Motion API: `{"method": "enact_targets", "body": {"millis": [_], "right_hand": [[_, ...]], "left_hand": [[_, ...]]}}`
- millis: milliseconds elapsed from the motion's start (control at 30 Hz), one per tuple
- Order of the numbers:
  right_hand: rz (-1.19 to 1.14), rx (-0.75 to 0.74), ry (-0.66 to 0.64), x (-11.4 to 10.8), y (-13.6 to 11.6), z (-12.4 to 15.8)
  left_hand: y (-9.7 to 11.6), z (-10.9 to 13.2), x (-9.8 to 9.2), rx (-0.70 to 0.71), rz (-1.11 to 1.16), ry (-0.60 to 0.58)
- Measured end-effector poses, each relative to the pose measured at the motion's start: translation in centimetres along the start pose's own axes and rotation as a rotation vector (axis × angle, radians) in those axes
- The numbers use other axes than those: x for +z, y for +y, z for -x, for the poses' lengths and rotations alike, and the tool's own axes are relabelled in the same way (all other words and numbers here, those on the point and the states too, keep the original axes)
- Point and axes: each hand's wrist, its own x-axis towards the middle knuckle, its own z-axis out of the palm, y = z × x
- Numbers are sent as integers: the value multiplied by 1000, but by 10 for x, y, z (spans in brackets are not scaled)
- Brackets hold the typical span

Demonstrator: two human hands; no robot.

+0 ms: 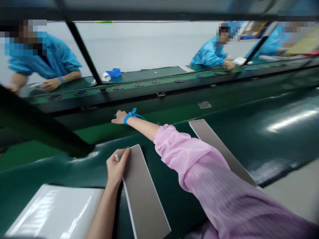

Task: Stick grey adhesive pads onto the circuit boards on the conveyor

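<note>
My right hand (120, 117), with a blue wrist strap (127, 117), reaches out over the green conveyor belt (159, 116). Its fingers are curled together around a small dark spot, too small to name. My left hand (117, 166) is closed at the far end of a long grey board (147, 196) with white edges, on the near green mat. A small grey piece with a white end (120, 154) shows between its thumb and fingers. The thumb lies against the board's edge. Farther right on the belt lies a flat square grey part (204, 105).
A second grey board (221, 149) lies to the right, partly behind my pink sleeve. A glossy white sheet or packet (54, 212) is at lower left. A dark post (50, 126) slants at left. Across the line, several flat parts lie on a raised ledge, with co-workers in blue (57, 56) behind.
</note>
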Motion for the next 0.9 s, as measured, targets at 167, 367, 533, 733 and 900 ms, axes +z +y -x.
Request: {"method": "enact_targets", "body": {"millis": [167,367,533,733,900], "right_hand": [[-50,122,80,-45,33,18],[-139,179,157,-73,70,64],[-160,45,143,-84,55,161],[-175,-510,-804,3,70,329],[328,-301,-468,109,128,397]], "left_hand": [[4,-2,-1,-41,-36,17],[12,1,-2,-50,-61,35],[15,4,-3,-60,-68,46],[25,13,-4,-129,-73,34],[29,22,-2,-131,-104,56]]}}
